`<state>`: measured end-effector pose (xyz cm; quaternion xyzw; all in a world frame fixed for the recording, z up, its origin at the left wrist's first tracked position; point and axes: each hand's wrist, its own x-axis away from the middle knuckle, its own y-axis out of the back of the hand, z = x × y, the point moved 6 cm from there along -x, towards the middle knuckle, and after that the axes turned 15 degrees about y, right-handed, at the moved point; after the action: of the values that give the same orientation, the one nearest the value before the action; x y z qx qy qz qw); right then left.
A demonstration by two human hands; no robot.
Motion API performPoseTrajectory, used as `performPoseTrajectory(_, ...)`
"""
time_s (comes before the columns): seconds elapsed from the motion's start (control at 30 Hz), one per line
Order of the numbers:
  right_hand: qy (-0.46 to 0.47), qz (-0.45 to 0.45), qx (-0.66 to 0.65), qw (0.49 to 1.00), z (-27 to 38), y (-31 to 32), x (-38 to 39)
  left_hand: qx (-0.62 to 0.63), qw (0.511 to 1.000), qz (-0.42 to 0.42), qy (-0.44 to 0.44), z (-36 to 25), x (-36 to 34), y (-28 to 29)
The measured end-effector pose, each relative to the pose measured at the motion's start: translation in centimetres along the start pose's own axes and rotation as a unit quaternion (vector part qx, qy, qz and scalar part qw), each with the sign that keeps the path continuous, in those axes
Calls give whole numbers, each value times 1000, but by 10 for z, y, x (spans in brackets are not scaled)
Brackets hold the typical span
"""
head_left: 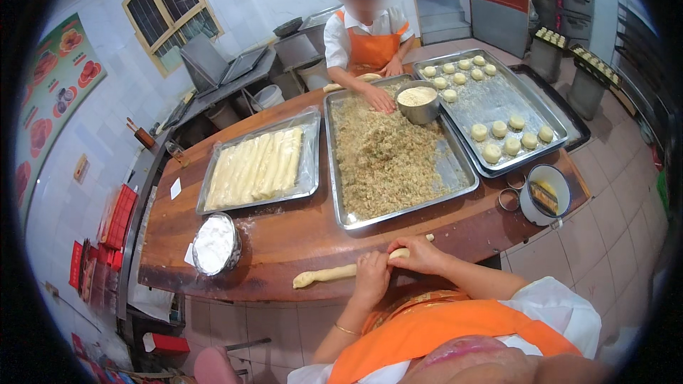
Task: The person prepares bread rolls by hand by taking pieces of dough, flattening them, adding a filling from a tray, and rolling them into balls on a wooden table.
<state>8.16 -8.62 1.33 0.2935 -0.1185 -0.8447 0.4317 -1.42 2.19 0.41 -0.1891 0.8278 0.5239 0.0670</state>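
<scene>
A pale dough rope point(324, 276) lies along the near edge of the wooden table. Gripping it near its right end is my left hand point(372, 279), fingers curled. My right hand point(420, 256) closes around the end of the same rope, just right of the left hand, and hides part of it. A small dough bit point(430, 237) rests beyond my right fingers. Straight ahead, a large metal tray point(348, 222) holds crumbly brown filling point(384, 171). Across the table, a co-worker's hand point(379, 99) touches that filling.
A tray point(313, 183) of dough strips under plastic stands left, near a bowl of white flour point(213, 244). At right are a tray point(555, 128) of round dough pieces, ring cutters point(509, 200) and a white pot point(558, 215) with a brush. A metal bowl point(418, 115) sits in the filling tray.
</scene>
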Motion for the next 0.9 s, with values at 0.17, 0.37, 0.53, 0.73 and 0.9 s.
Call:
performPoseTrajectory(0.17, 26, 13, 24, 999, 9, 1, -1, -26, 999, -12, 28, 1, 4, -6)
performPoseTrajectory(0.37, 35, 19, 51, 998, 7, -1, -1, -29, 999, -7, 30, -12, 0, -3)
performPoseTrajectory(0.53, 8, 31, 67, 997, 11, 0, -4, -17, 998, 3, 56, -9, 1, -6)
performPoseTrajectory(0.73, 7, 26, 60, 998, 2, 1, -7, -52, 993, 40, 103, -12, -6, -12)
performPoseTrajectory(0.9, 31, 8, 31, 999, 5, 3, -4, -52, 997, -9, 62, -15, -5, -9)
